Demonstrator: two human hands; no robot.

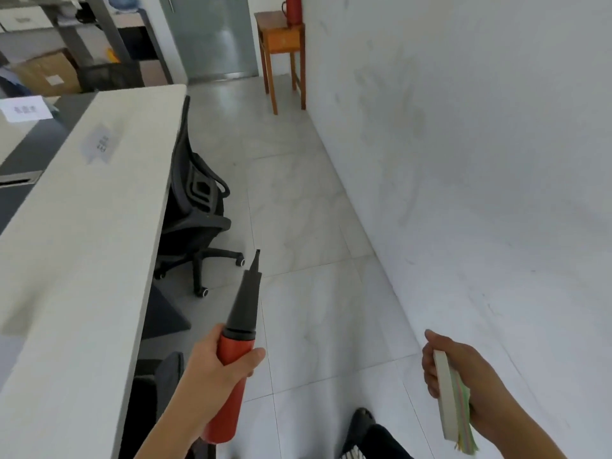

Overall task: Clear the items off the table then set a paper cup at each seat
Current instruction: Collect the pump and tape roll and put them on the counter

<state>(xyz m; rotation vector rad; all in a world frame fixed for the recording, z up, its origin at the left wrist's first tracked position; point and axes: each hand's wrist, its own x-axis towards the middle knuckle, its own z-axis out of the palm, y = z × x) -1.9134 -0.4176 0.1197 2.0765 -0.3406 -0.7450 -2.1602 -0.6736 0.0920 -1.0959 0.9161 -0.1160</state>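
While the person is walking along the tiled floor (298,210) between the long white tabletop (82,243) and the white wall (463,127), both hands are carrying things in front of the body, over the floor and clear of the tabletop. The left hand (215,362) is gripping a red pump (245,313) around the top of its red barrel, fingers and thumb curling round it, and the pump's black cone-shaped nozzle is pointing up and forward, tilting slightly to the right. The right hand (463,376) is grasping a thick pad of paper (450,402) by its edges, with the pale cover facing left and coloured sheet edges, green, pink and yellow, showing along its right side and bottom. Two white paper name cards are lying on the tabletop, one (99,144) near its right edge and another (26,109) farther left; their print is too blurred to read. A black office chair (195,207) on castors is sitting tucked against the tabletop's right edge. At the far end of the aisle a small wooden side table (281,38) is standing against the wall, with a red flask (293,9) resting on it. One dark shoe (361,422) is showing at the bottom between the two forearms.
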